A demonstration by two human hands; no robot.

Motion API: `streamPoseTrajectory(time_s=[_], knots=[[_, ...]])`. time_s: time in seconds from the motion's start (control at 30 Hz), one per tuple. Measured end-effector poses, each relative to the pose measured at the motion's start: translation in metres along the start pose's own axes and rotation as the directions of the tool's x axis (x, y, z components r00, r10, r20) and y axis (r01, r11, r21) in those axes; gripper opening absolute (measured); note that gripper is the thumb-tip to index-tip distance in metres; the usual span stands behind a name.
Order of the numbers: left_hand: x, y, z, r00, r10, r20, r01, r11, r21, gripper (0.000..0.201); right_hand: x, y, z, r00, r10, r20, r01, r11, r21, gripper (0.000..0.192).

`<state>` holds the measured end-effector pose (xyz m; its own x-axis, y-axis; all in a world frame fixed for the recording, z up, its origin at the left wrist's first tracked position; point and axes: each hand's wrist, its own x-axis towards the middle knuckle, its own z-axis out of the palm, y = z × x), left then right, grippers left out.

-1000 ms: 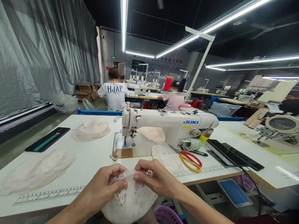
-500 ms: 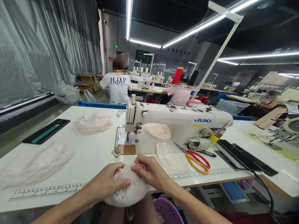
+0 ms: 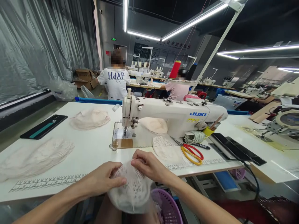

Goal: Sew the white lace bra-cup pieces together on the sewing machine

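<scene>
Lace is bunching between both hands just in front of the sewing machine's table edge: the white lace cup (image 3: 130, 189) is hanging below the left hand (image 3: 102, 180) and the right hand (image 3: 147, 165), both pinching its top rim. Beyond it, scissors (image 3: 190, 154) are lying right of the sewing machine (image 3: 173, 116) needle, and a lace stack (image 3: 90, 119) is sitting to the machine's left.

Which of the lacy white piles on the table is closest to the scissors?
The small lace pile just in front of the sewing machine; it lies against the scissors. The other two piles lie far off on the table's left side.
</scene>
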<state>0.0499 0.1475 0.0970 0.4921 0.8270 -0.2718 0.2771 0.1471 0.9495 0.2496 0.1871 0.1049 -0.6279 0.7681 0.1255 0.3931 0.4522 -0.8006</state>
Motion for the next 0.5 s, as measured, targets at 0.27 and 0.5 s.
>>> streamPoseTrajectory(time_s=[0.27, 0.5], knots=[[0.022, -0.010, 0.003, 0.987, 0.041, -0.154, -0.050, 0.997, -0.057, 0.028, 0.004, 0.010, 0.009, 0.997, 0.059, -0.054, -0.060, 0.998, -0.023, 0.018], [0.014, 0.004, -0.012, 0.973, 0.081, -0.217, -0.015, 0.957, 0.291, 0.020, 0.013, 0.004, -0.003, 0.993, 0.114, -0.025, -0.115, 0.991, -0.071, 0.019]])
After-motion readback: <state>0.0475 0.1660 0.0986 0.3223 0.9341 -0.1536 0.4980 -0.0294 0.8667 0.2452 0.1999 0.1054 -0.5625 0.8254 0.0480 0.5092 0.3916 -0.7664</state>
